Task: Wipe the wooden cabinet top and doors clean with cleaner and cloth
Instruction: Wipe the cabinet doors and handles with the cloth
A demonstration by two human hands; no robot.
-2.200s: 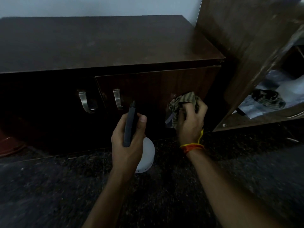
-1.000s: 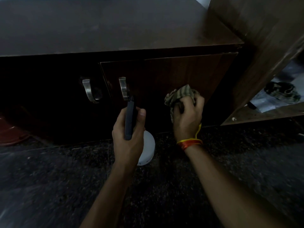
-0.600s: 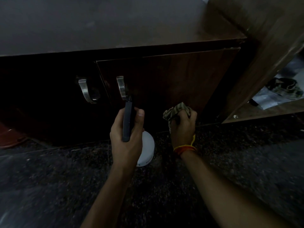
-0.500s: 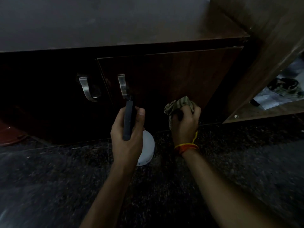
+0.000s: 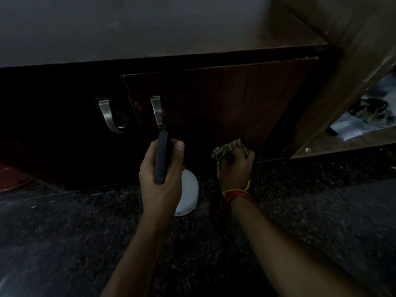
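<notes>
A dark wooden cabinet fills the upper view, its top dull and its right door reddish brown with a curved metal handle. My right hand grips a crumpled striped cloth and presses it against the bottom edge of the right door. My left hand holds a spray cleaner bottle: its dark trigger head points at the door and its white body shows below my palm. The left door with its own handle lies in deep shadow.
A taller wooden unit stands at the right, its open shelf holding papers and a dark bundle. Dark speckled stone floor spreads below. A reddish object sits on the floor at the far left.
My right hand has slid the cloth down the right door from mid-height to its bottom edge. My left hand has kept hold of the spray bottle, and the view has tilted lower.
</notes>
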